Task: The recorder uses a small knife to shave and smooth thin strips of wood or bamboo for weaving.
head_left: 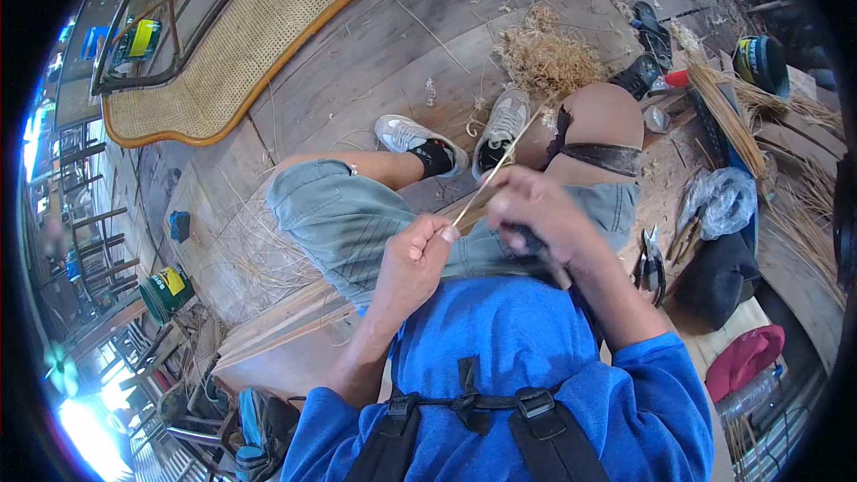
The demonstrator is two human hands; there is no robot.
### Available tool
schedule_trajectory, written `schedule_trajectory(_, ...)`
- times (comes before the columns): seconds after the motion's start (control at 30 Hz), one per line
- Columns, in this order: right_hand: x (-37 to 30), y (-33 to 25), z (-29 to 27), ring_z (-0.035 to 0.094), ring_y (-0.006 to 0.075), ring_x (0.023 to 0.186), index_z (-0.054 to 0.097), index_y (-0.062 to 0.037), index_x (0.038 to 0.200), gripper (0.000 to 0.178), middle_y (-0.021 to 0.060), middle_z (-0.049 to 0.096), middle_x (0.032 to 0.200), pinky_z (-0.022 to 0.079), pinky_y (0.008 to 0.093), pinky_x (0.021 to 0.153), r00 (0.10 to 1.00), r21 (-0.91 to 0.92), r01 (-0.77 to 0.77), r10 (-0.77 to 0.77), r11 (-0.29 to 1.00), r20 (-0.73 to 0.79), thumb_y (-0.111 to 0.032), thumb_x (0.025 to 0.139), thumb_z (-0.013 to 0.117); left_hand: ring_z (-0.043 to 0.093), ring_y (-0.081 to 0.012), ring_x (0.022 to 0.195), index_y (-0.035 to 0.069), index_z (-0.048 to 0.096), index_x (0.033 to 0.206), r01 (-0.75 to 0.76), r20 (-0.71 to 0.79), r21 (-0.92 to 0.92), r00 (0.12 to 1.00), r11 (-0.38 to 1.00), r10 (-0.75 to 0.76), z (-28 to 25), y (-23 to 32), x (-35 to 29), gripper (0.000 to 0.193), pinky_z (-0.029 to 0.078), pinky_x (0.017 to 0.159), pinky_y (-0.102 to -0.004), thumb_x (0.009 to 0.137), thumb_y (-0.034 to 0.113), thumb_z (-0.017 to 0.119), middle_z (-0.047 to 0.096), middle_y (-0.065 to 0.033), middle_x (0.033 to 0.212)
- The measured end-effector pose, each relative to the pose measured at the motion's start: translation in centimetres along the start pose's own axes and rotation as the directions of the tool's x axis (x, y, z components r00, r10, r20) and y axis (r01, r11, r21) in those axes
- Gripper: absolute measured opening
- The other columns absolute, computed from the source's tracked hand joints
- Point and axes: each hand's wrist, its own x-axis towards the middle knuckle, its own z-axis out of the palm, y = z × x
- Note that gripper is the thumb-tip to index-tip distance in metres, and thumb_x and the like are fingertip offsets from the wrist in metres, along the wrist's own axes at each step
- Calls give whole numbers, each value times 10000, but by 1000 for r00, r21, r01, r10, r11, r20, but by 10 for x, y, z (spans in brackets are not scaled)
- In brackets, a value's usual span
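Your left hand (pixel 418 254) pinches a thin cane strip (pixel 470 203), likely light, springy, best gripped near its end; right of it, your blurred right hand (pixel 546 212) curls, grip unclear

Over there the camera rides on the wearer's head, close above the blue shirt (pixel 500 326), facing down. Its wide fisheye view reaches the floor (pixel 344 67) beyond the shirt.

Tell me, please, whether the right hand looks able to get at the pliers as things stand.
Probably yes: the pliers lie beside the right forearm with nothing seen covering them. The right hand appears to hold a dark object, blurred here, so it may need freeing first.
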Motion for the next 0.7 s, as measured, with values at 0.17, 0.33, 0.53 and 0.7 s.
schedule_trajectory(0.17, 2, 16, 16, 464, 72, 485, 511, -35, 942, 249, 19, 522, 701, 348, 193, 402, 991, 104, -23, 10, 994, 130, -185, 810, 659, 432, -50, 623, -5, 566, 895, -16, 16, 48, 1000, 999, 15, -1, 6, 0, 122, 384, 557, -226, 885, 106, 515, 496, -8, 652)
schedule_trajectory(0.33, -1, 12, 8, 456, 79, 480, 514, -17, 965, 268, 28, 519, 699, 351, 193, 413, 994, 83, 2, -11, 997, 113, -198, 820, 647, 391, -31, 589, 19, 589, 891, -27, 80, 68, 997, 997, 22, -21, 6, -13, 153, 327, 519, -198, 891, 147, 506, 467, 42, 654)
schedule_trajectory(0.53, -1, -22, -13, 461, 83, 477, 513, -13, 889, 212, 44, 533, 722, 351, 198, 407, 996, 26, 93, -93, 995, 4, -195, 845, 614, 483, -76, 633, -1, 585, 924, 109, 69, 237, 989, 965, -129, -76, -3, -59, 155, 411, 576, -233, 891, 126, 503, 548, -19, 698)
schedule_trajectory(0.7, 4, -24, -17, 461, 79, 474, 502, -17, 873, 219, 37, 526, 718, 346, 196, 413, 987, -26, 158, -158, 987, 8, -202, 846, 617, 580, -209, 704, -7, 587, 947, 83, 81, 413, 989, 907, -128, -95, -9, -76, 205, 455, 638, -316, 891, 169, 499, 611, -84, 783)
